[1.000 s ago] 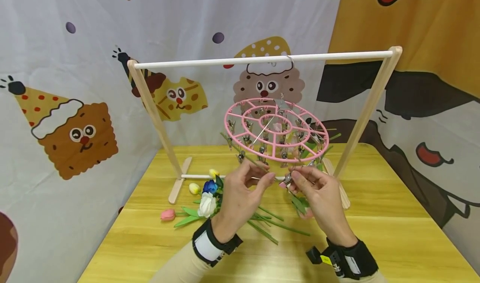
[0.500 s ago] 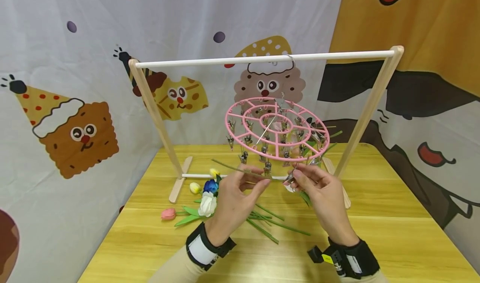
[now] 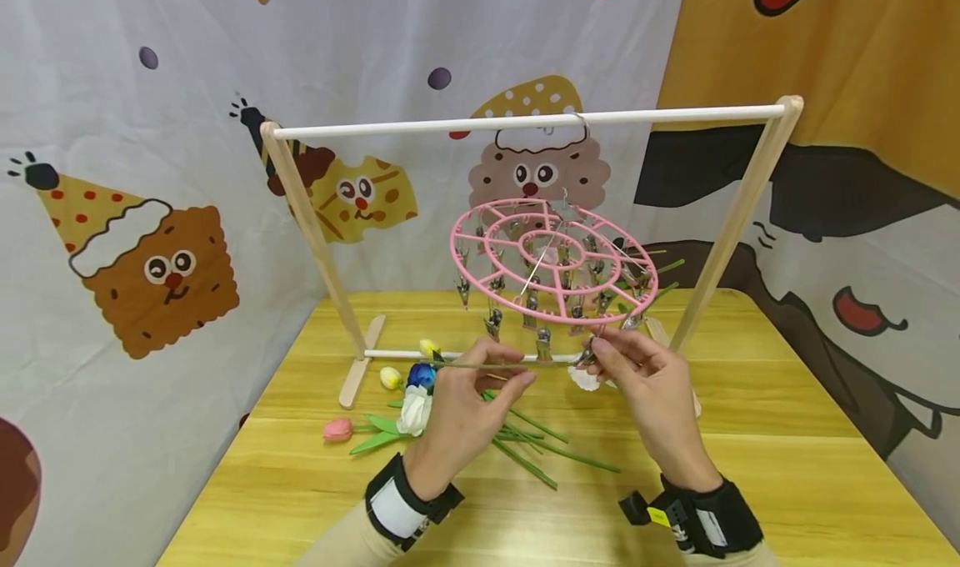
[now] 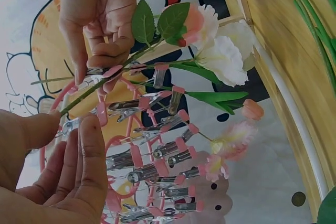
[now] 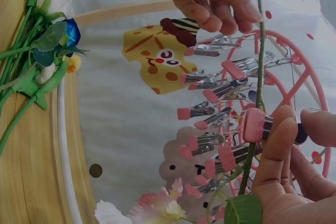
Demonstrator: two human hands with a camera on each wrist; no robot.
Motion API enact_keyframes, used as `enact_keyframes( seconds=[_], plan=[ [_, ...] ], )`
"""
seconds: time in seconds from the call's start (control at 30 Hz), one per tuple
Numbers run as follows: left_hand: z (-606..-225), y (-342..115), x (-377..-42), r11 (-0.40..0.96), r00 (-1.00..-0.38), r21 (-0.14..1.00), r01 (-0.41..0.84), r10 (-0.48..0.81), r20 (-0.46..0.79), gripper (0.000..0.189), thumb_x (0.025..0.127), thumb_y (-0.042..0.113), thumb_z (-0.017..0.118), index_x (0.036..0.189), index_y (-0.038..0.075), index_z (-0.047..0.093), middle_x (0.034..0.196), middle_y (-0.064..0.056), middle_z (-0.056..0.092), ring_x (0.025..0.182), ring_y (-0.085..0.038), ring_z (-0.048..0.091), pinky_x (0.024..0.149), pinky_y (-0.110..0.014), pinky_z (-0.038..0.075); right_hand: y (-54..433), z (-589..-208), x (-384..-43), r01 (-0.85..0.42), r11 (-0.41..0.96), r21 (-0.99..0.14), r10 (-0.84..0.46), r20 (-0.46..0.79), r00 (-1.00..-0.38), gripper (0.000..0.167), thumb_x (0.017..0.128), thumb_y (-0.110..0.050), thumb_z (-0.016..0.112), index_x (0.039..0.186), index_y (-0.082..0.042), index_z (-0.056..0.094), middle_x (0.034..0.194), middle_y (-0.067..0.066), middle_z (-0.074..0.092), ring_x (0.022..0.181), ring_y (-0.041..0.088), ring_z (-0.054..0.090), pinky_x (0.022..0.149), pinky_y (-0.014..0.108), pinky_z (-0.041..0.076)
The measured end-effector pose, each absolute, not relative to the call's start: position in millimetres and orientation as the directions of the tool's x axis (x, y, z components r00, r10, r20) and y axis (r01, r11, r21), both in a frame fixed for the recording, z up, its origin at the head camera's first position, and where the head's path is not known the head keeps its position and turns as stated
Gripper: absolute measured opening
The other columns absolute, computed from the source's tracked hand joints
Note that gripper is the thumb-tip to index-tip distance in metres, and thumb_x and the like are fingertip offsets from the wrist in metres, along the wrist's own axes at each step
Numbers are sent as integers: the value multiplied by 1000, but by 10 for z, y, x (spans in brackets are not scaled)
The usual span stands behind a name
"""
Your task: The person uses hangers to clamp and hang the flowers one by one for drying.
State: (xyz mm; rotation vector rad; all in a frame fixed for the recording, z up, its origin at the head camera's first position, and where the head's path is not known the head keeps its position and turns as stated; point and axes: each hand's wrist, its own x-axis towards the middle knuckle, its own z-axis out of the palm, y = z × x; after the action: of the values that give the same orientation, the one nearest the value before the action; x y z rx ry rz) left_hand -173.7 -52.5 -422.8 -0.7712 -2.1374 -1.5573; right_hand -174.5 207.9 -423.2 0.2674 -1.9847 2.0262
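Observation:
My right hand (image 3: 652,392) pinches the handles of a metal clip (image 5: 255,125) with pink-coated tips, which hangs from a round pink drying hanger (image 3: 551,315). Those tips overlap the green stem (image 5: 261,61) of an artificial flower. Its white bloom (image 4: 223,59) and leaves (image 4: 176,22) lie beyond the right hand in the left wrist view. My left hand (image 3: 461,408) is at the stem's other end, thumb and fingers apart, a fingertip right at the stem. More clips (image 4: 144,174) dangle around, and some bear pink flowers (image 4: 233,140).
The hanger hooks over the white rod (image 3: 412,123) of a wooden stand (image 3: 307,217). Loose artificial flowers, including a white rose (image 3: 414,410), a blue rose (image 3: 422,374) and a pink tulip (image 3: 337,430), lie on the wooden table (image 3: 300,500), stems pointing right.
The stem has swung from a slant to nearly level. My left hand has shifted slightly left and down, its grip loosening. The right hand stays at the clip, and the hanger has turned slightly.

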Motion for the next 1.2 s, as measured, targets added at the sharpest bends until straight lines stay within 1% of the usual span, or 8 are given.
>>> enact_keyframes(
  seconds=[0.1,0.23,0.37,0.47,0.6,0.83,1.03,1.2],
  plan=[
    [-4242,-520,-1745,200,-756,729,654,204,622,19,109,16,86,126,11,79,119,-7,85,105,-21,87,85,-31,74,2086,-4228,-1745,-333,-4,-943,79,331,-940,34,116,-15,76,142,6,74,113,-5,89,92,8,85,85,25,72],
    [-4228,-502,-1774,162,-682,663,731,205,702,9,112,11,80,120,7,80,108,-9,85,94,-20,88,80,-32,75,2084,-4209,-1730,-316,15,-949,93,316,-944,35,116,-15,75,142,8,74,111,-5,89,91,7,85,84,24,71],
    [-4189,-480,-1788,162,-644,624,765,195,740,5,113,8,77,116,8,81,103,-9,85,88,-18,86,78,-30,74,2061,-4187,-1714,-283,49,-958,122,286,-950,30,116,-12,75,137,9,75,107,-8,88,85,7,82,77,24,70],
    [-4148,-463,-1782,164,-648,627,761,192,737,5,113,8,77,116,7,81,102,-11,86,88,-19,86,78,-29,73,2042,-4179,-1711,-275,69,-959,139,283,-949,26,115,-8,75,134,10,76,104,-8,87,79,8,79,71,24,69],
    [-4091,-441,-1781,172,-646,622,763,198,737,4,114,7,75,115,5,79,101,-13,86,87,-21,87,79,-29,74,2030,-4177,-1713,-287,62,-956,147,293,-945,23,114,-2,73,132,12,75,100,-6,87,75,10,79,70,24,68],
    [-4029,-407,-1779,211,-669,635,743,236,705,5,115,7,74,113,5,77,102,-11,86,89,-20,86,82,-26,73,2006,-4144,-1692,-291,129,-948,139,308,-941,21,116,-5,72,128,11,77,99,-11,86,76,8,79,69,23,68],
    [-4020,-376,-1780,229,-670,629,743,247,701,7,115,10,74,114,5,78,101,-10,86,88,-19,86,80,-25,72,1974,-4136,-1686,-285,113,-952,123,298,-947,19,116,-4,71,127,10,77,98,-8,87,75,9,79,69,24,69],
    [-4020,-361,-1787,232,-668,627,744,245,702,5,114,9,75,114,5,78,100,-10,86,87,-19,86,79,-25,72,1973,-4146,-1679,-267,92,-959,115,277,-954,23,117,-7,71,130,11,76,99,-7,87,76,9,78,68,24,68]
  ],
)
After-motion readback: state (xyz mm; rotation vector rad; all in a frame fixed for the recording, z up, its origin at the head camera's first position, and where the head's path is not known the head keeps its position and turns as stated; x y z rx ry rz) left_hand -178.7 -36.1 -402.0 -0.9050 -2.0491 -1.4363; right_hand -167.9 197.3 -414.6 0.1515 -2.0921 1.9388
